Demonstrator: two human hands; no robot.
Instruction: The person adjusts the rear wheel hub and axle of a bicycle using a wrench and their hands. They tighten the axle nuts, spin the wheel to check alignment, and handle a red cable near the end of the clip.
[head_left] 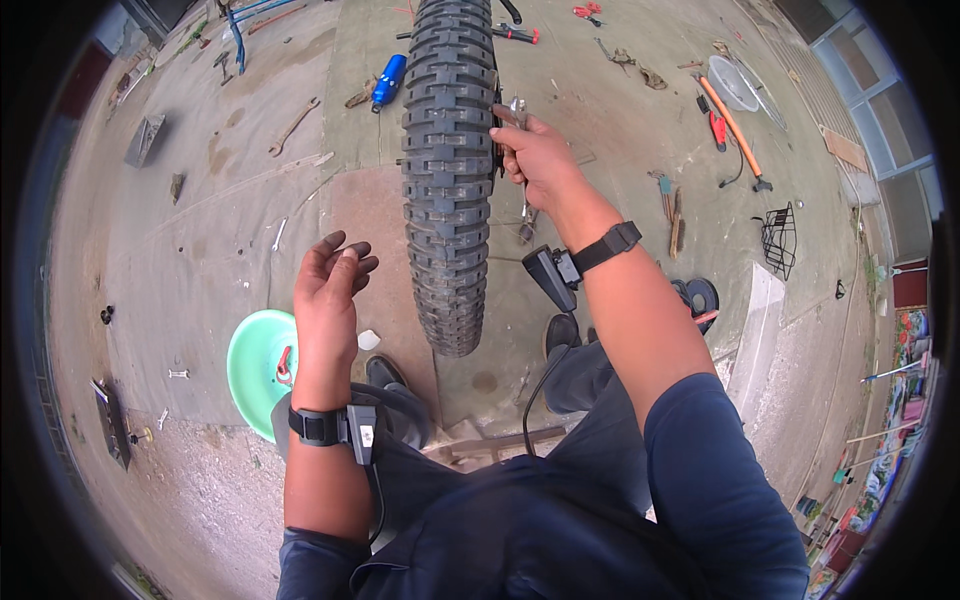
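Note:
A knobbly black bicycle tyre (447,180) stands upright in front of me, tread toward me. On its right side, my right hand (540,160) is closed, thumb pointing at the tyre. A bit of brownish metal and a shiny part (515,108) show at its fingers; I cannot make out what it grips. My left hand (330,275) hangs in the air left of the tyre, fingers loosely bent and apart, holding nothing. The wheel's hub and far side are hidden by the tyre and my right hand.
A mint-green basin (250,350) with a red-handled tool stands beside my left forearm. Around the ground lie a large wrench (293,127), a small wrench (279,234), a blue bottle (389,82), an orange-shafted tool (732,130), a clear tub (733,83) and a black wire rack (778,240).

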